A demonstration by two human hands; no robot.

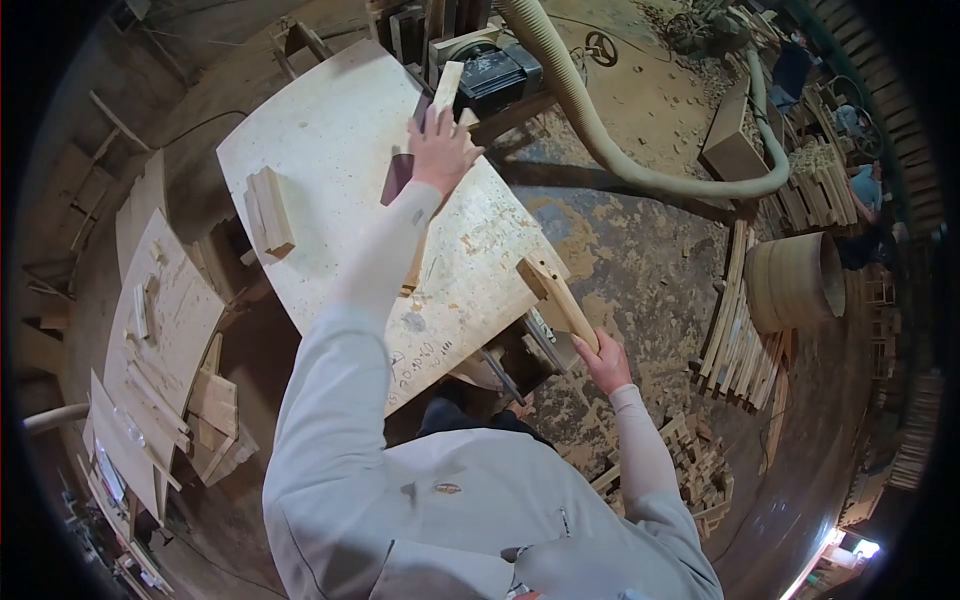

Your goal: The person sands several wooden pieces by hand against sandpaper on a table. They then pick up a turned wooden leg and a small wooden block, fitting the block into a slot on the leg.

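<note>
Spanning the middle of the view, the plywood table (330,150) carries a small stack of wood blocks (268,208) near its left edge. The left hand (440,150) lies at the far edge with fingers together, pressed on a wood strip (447,85). Nearer, the right hand (605,360) wraps its fingers around a wooden stick (558,295) at the table's right corner.

Pale plywood tabletop (340,150), tilting across the upper left of the view, carrying a small stack of short wooden blocks (268,208) near its left edge, a long wooden strip (420,170) lying along its middle, and pencilled markings (425,355) showing near its lower edge.
</note>
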